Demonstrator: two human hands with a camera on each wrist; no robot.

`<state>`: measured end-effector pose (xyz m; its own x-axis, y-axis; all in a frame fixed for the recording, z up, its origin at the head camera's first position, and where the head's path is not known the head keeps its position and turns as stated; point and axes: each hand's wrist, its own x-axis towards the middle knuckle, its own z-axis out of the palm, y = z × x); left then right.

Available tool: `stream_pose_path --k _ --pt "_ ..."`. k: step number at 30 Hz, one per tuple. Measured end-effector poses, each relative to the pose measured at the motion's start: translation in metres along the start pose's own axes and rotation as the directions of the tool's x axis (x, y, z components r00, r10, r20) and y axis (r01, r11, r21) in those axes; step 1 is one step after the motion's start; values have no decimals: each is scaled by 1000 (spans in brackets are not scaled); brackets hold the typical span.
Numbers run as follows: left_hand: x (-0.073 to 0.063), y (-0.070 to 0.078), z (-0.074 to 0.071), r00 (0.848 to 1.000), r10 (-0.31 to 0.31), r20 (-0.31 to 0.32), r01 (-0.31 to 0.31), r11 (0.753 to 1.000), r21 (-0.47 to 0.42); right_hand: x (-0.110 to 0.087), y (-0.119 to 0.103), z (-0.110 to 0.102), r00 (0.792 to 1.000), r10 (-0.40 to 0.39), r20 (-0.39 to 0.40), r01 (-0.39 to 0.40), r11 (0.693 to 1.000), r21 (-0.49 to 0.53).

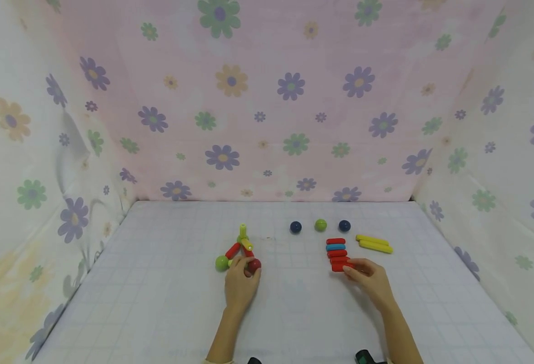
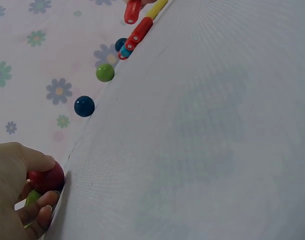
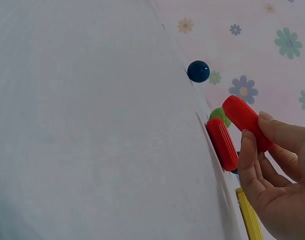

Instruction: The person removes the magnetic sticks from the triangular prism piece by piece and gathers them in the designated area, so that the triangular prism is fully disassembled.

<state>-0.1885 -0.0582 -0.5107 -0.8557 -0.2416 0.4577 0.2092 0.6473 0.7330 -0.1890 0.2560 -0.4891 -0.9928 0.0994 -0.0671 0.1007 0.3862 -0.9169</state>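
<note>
My left hand [image 1: 241, 285] grips a dark red ball [image 2: 49, 178] with thumb and fingers, at the near right corner of a small ball-and-rod structure. That structure has a green ball [image 1: 222, 263] at its near left, red rods [image 1: 233, 251] on its sides and yellow-green pieces [image 1: 243, 230] at the top. Fingers cover part of its near side. My right hand [image 1: 373, 282] pinches a short red ridged rod [image 3: 247, 122] by one end, held above the row. Under and behind it lie more red rods [image 1: 337, 254] and one blue rod [image 1: 336, 247], side by side.
Behind the row, two dark blue balls [image 1: 296, 227] stand on either side of a green ball [image 1: 321, 225]. Two long yellow rods [image 1: 376, 246] lie at the right. Flowered cloth walls [image 1: 267, 101] enclose the back and sides of the white table [image 1: 294, 313].
</note>
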Motion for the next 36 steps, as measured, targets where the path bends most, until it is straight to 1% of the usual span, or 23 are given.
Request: stream_pose_path --k 4,9,12,17,20,27,31,36 --pt "0 0 0 1000 -4 1 4 1000 -7 1 5 -4 999 50 -3 -50 998 -42" --pt "-1 -1 -1 1000 -10 13 10 1000 -3 2 8 -7 995 96 26 -96 995 -11" --pt "-1 -1 -2 1000 -13 16 13 1000 0 2 7 -7 994 105 38 -104 994 -30" --pt "-1 -1 -2 1000 -12 12 12 1000 -7 3 5 -6 996 77 39 -71 988 -134" --pt "-1 -1 -2 1000 -14 14 14 1000 -15 3 3 -5 997 59 39 -52 984 -172" --pt "-2 0 -2 999 -32 35 33 999 -16 6 2 -6 998 44 35 -37 982 -185" --pt "-2 0 -3 999 -32 36 32 999 -19 9 3 -6 999 35 37 -27 983 -184" --pt "-2 0 -3 999 -32 44 33 999 -15 11 2 -6 999 31 33 -23 978 -207"
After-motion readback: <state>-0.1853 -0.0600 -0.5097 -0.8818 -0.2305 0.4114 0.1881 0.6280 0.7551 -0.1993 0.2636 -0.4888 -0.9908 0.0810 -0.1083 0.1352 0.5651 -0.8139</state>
